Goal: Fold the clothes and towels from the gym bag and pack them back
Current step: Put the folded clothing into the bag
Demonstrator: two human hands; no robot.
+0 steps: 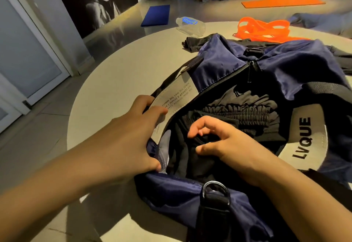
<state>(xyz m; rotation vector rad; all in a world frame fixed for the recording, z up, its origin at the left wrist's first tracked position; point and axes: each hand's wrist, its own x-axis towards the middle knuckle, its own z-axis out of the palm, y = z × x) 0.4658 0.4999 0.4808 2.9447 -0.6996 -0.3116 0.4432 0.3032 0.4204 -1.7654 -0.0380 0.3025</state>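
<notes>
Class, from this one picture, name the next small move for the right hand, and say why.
Probably lower the right hand and pinch the black garment. It hovers with curled fingers holding nothing above clothes lying inside the open bag, whose edge the left hand holds back.

The gym bag (224,64) is navy cloth with a satiny sheen, its straps coarse black webbing, and at the near end a smooth metal D-ring (214,188) catches the light. Its grey handle patches (304,137) look matt and leathery with printed black lettering, and the black garment (238,112) inside is matt cloth, gathered at an elastic waist. Far on the smooth, matt round table (118,81) lie a clear glossy plastic bottle (190,25) and glossy orange bands (262,29).
</notes>
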